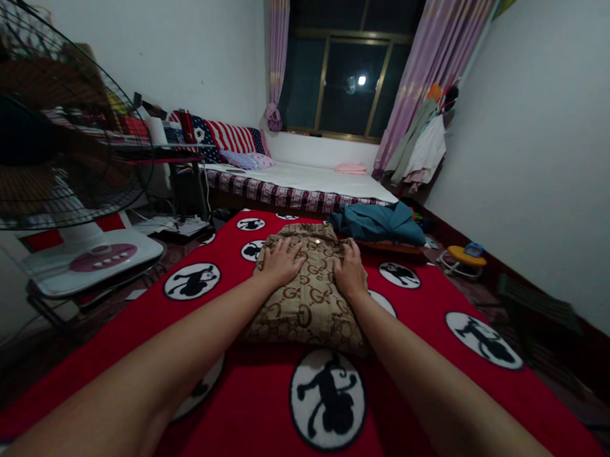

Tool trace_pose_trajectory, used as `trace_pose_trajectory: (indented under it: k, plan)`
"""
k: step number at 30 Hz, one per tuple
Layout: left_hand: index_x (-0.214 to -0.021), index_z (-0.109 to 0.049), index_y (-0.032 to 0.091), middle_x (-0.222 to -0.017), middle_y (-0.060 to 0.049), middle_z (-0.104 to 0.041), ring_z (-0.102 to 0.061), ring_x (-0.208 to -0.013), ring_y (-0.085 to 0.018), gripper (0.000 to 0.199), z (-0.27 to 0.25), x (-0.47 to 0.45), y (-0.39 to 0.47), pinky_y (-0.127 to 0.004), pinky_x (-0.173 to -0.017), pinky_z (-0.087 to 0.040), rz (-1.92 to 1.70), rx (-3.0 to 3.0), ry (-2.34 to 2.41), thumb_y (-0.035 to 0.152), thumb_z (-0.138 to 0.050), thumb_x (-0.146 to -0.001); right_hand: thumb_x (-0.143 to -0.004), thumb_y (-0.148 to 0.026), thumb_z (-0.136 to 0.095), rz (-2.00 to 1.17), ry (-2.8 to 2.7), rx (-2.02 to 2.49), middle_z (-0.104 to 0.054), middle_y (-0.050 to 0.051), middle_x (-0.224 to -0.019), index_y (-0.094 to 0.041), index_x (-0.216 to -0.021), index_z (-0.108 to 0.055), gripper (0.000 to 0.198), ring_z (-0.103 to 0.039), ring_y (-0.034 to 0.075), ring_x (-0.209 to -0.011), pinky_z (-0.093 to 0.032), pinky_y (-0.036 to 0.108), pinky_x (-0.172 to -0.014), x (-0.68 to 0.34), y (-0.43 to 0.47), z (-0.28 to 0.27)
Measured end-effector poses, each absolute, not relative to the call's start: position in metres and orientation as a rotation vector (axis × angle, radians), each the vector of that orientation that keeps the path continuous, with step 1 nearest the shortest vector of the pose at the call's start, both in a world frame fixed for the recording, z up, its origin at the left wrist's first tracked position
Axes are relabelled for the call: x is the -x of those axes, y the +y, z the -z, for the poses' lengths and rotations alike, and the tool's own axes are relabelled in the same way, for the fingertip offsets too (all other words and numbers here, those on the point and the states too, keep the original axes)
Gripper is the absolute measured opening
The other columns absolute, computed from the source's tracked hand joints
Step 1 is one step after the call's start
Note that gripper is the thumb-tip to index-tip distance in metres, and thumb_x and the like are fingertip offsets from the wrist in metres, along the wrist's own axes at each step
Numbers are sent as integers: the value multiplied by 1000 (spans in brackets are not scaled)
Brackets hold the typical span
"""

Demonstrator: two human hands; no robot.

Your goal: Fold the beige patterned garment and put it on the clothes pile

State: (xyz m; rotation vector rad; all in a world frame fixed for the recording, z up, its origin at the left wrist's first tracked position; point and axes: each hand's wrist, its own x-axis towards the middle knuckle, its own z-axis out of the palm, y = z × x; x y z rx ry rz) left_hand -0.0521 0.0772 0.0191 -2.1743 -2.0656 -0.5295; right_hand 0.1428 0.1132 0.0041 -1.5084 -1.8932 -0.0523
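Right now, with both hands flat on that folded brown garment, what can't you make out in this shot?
- Folded brown garment, head view: the left hand and right hand cover its middle; which garment it is stays unclear.
- Both palms: pressed down, hidden.
- Teal cloth: bunched, so its kind is unclear.
- Standing fan: cut off by the left edge.
- Shelf items behind the fan: too small and dim.
- Red blanket: near end cut off by the bottom edge.

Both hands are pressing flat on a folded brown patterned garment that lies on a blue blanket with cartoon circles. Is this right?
Not quite: the blanket is red, not blue, as the head view shows. The rest holds: the left hand and the right hand lie flat on the folded brown patterned garment, which rests on that blanket with cartoon circles.
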Motion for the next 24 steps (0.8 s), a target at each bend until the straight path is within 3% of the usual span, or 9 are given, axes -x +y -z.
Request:
trace_pose_trajectory:
  k: [3,7,9,11,13,16,19,21,24]
  plan:
    - [-141,-41,23,-134,-13,-51,-45,-125,-28,52,-42,54,89,-45,-104,-36,530,2163,-1934,44,-44,-94,-82,-10,-43,27,-1896,1528,-37,15,-147,-11,-139,-42,57,-49,24,-124,-42,33,-101,-153,132,-17]
    - [-125,-55,21,-123,-13,-56,-50,-115,-28,40,-58,54,107,-40,-94,-42,516,2111,-1973,38,-55,-90,-77,-13,-56,-24,-2046,1511,-48,11,-139,-18,-144,-36,70,-56,25,-112,-47,33,-93,-161,156,-27]
    - [-114,-60,21,-117,-11,-59,-52,-112,-28,33,-59,51,113,-38,-92,-43,533,2074,-2045,38,-61,-86,-75,-19,-62,-42,-2093,1505,-56,10,-127,-18,-132,-51,58,-59,26,-106,-48,34,-90,-162,162,-29]
    - [-104,-62,20,-110,-9,-62,-54,-107,-27,25,-60,47,118,-36,-90,-43,599,2020,-2089,36,-64,-85,-76,-22,-61,-39,-2034,1503,-62,9,-112,-17,-109,-66,33,-61,25,-99,-48,35,-87,-161,166,-32]
    - [-100,-62,20,-105,-8,-63,-55,-103,-25,19,-66,43,123,-35,-89,-42,709,1949,-2066,34,-62,-86,-77,-22,-57,-47,-1862,1486,-65,8,-99,-17,-91,-69,19,-61,23,-92,-47,35,-85,-158,172,-39]
    - [-102,-60,20,-108,-8,-60,-52,-107,-24,18,-77,39,133,-35,-92,-40,853,1836,-1957,32,-60,-88,-76,-18,-53,-82,-1596,1451,-66,9,-90,-15,-88,-67,19,-61,22,-87,-47,35,-85,-149,184,-49]
    - [-101,-61,20,-113,-9,-58,-49,-112,-26,17,-70,39,144,-37,-94,-39,825,1839,-1925,32,-59,-88,-79,-21,-51,-77,-1593,1450,-65,14,-99,-10,-100,-63,27,-59,23,-94,-45,35,-89,-136,188,-43]
    - [-101,-64,21,-117,-10,-58,-49,-114,-26,18,-52,41,150,-40,-96,-38,753,1909,-1934,32,-56,-89,-83,-28,-50,-64,-1816,1437,-60,18,-118,-7,-116,-57,39,-55,25,-111,-40,36,-98,-128,184,-29]
    - [-121,-59,25,-133,-8,-54,-45,-124,-25,33,-22,47,158,-46,-107,-30,697,2035,-1959,32,-39,-96,-93,-35,-40,-69,-2235,1488,-40,15,-147,-12,-138,-44,51,-33,25,-137,-26,42,-111,-121,177,-6]
